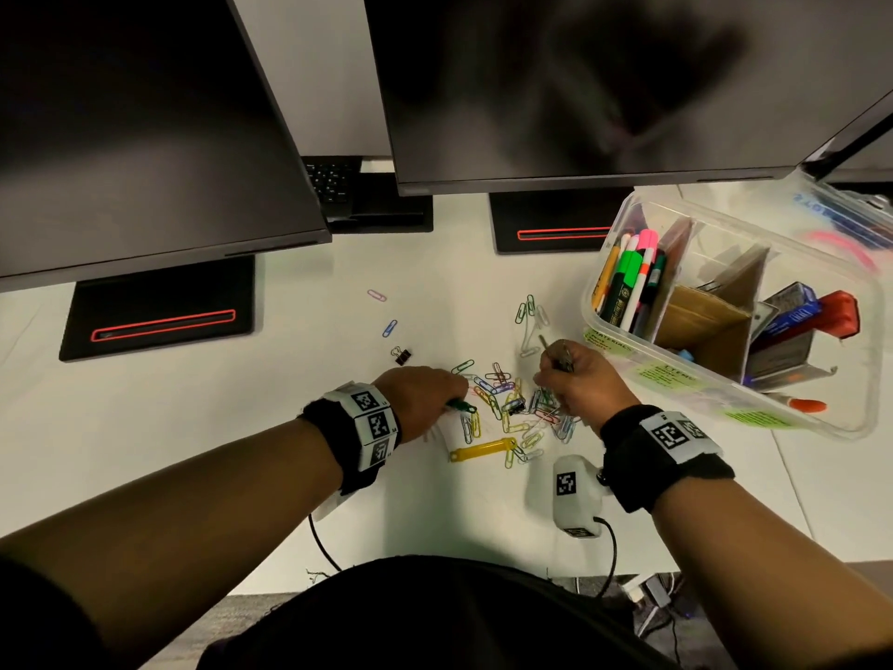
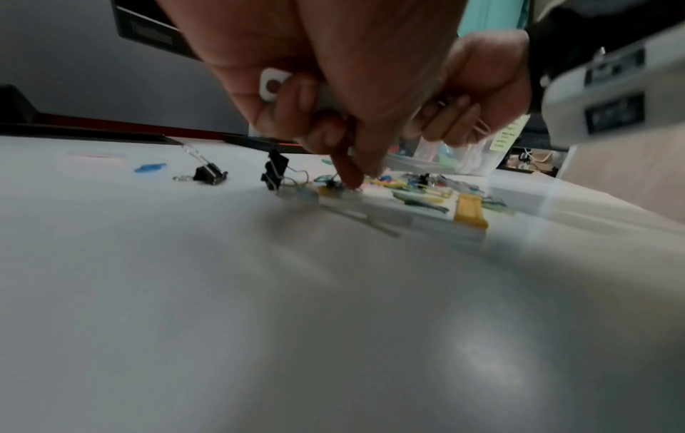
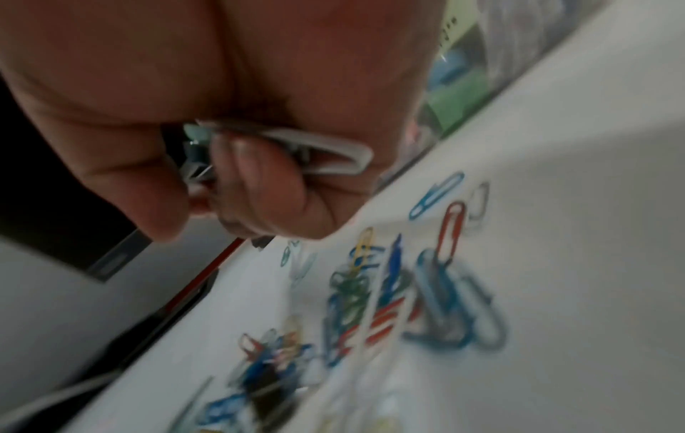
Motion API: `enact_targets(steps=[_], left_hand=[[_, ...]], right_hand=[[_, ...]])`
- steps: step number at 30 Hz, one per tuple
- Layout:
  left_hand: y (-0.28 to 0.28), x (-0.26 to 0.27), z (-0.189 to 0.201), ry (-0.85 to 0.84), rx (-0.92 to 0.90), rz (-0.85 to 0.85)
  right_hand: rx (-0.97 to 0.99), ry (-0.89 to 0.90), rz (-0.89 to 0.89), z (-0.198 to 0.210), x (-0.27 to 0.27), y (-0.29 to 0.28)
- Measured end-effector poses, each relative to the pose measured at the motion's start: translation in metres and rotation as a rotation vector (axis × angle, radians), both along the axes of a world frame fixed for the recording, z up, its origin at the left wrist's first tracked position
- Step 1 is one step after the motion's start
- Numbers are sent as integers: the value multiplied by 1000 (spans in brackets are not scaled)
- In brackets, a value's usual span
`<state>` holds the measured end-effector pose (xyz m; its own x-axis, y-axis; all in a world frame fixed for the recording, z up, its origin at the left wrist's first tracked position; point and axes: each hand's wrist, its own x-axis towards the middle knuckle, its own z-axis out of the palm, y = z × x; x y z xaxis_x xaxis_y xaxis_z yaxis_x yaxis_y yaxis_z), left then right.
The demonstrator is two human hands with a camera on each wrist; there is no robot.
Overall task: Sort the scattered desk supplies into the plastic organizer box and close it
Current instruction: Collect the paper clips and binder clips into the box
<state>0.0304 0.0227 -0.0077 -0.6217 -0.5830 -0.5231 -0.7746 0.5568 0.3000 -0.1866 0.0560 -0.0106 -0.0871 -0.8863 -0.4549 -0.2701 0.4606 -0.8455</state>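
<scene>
Nearby, binder clip, monitor stands, keyboard.

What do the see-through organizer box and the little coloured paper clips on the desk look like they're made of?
The see-through organizer box looks like clear, slightly cloudy plastic: its contents show through the glossy wall. The little coloured paper clips look like bent wire with a smooth coloured coating, probably plastic over metal; the core is not visible.

Your left hand holds a white piece in its curled fingers, one fingertip down on the pile of paper clips. Your right hand holds clips just behind. Two black binder clips sit on the desk toward its left edge.
</scene>
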Motion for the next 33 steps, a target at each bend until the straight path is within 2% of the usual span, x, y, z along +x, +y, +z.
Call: enact_targets(steps=[2, 4, 7, 14, 20, 23, 27, 33], left_hand=[[-4, 3, 2, -10, -6, 7], [-6, 7, 4, -44, -29, -23], [-7, 13, 4, -75, -26, -65], [-6, 18, 0, -143, -54, -171], [-8, 24, -10, -194, -106, -280], [-6, 25, -14, -171, -127, -290], [-4, 26, -15, -144, -117, -294], [0, 25, -15, -158, -101, -319]], right_hand=[[-53, 303, 273, 0, -2, 3], [-1, 534, 543, -1, -2, 5], [71, 744, 721, -3, 1, 9], [51, 831, 747, -2, 7, 9], [-122, 764, 706, 8, 18, 9], [-192, 699, 772, 6, 33, 16], [-145, 757, 918, -4, 50, 26], [-83, 788, 974, -12, 51, 30]])
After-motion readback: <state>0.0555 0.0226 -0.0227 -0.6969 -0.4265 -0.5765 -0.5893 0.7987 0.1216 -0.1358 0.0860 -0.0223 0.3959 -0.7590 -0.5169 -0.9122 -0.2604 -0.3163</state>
